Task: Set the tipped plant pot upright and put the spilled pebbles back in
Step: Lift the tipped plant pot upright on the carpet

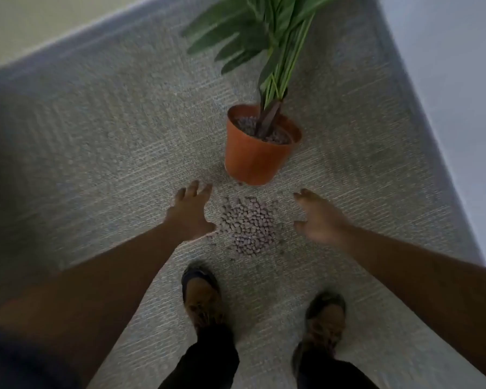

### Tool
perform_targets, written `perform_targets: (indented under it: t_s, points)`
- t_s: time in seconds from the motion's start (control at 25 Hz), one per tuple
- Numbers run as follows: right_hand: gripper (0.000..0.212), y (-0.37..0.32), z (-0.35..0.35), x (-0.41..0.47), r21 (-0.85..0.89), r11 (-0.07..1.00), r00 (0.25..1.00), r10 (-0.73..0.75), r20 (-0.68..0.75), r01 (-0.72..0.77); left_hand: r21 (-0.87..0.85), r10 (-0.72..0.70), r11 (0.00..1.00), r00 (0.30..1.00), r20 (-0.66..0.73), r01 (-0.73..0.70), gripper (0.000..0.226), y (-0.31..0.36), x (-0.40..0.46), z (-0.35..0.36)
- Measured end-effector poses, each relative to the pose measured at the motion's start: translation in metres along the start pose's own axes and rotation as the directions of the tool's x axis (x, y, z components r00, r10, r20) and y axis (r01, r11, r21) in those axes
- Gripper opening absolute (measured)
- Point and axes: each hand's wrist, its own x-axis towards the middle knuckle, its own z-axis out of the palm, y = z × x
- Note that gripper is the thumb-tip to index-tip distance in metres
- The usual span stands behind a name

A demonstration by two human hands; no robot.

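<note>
An orange plant pot (254, 158) stands upright on the grey carpet, with a green leafy plant (267, 37) rising from it and greyish pebbles inside around the stem. A heap of spilled pebbles (247, 226) lies on the carpet just in front of the pot. My left hand (191, 211) reaches out with fingers spread, to the left of the heap. To the right of the heap is my right hand (317, 217), also with fingers extended. Neither hand holds anything. The frame is blurred by motion.
My two brown shoes (202, 299) (324, 318) stand on the carpet (110, 153) just behind the heap. A pale wall (446, 66) runs along the right side, and another wall edge crosses the top left corner.
</note>
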Motion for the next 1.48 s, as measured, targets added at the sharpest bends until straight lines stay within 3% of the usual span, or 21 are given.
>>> perform_targets:
  t_s: [0.24,0.44,0.6,0.76,0.96,1.08,1.24,1.4,1.48]
  points:
    - [0.111,0.037,0.048,0.097,-0.261,0.961,0.996,0.086,-0.021,-0.089,0.141,-0.010,0.990,1.000,0.011,0.008,0.121,-0.021,0.091,0.050]
    - [0.132,0.048,0.077,0.134,-0.230,0.963,0.989,0.146,0.009,-0.140,0.199,0.026,0.980,1.000,-0.015,-0.022,0.112,-0.033,0.120,0.081]
    - [0.149,0.048,0.097,0.138,-0.260,0.951,0.986,0.162,-0.044,-0.168,0.196,0.076,0.979,0.993,-0.086,-0.058,0.121,-0.043,0.130,0.096]
    - [0.148,0.048,0.093,0.142,-0.284,0.944,0.984,0.176,0.000,-0.169,0.214,0.096,0.974,0.993,-0.072,-0.079,0.125,-0.044,0.131,0.094]
    - [0.136,0.045,0.096,0.146,-0.353,0.912,0.968,0.243,0.055,-0.209,0.229,0.109,0.969,0.993,-0.044,-0.096,0.104,-0.044,0.132,0.094]
    - [0.137,0.045,0.095,0.147,-0.345,0.919,0.973,0.223,0.059,-0.189,0.269,0.124,0.957,0.991,-0.054,-0.105,0.095,-0.043,0.135,0.094]
    - [0.141,0.045,0.096,0.144,-0.337,0.928,0.981,0.188,0.048,-0.162,0.287,0.124,0.953,0.990,-0.060,-0.102,0.107,-0.048,0.139,0.099]
    - [0.145,0.045,0.094,0.145,-0.313,0.937,0.987,0.164,0.005,-0.154,0.290,0.100,0.955,0.988,-0.114,-0.064,0.095,-0.049,0.141,0.101]
    - [0.142,0.046,0.092,0.146,-0.332,0.932,0.988,0.156,0.013,-0.143,0.305,0.101,0.949,0.993,-0.067,-0.076,0.092,-0.046,0.138,0.097]
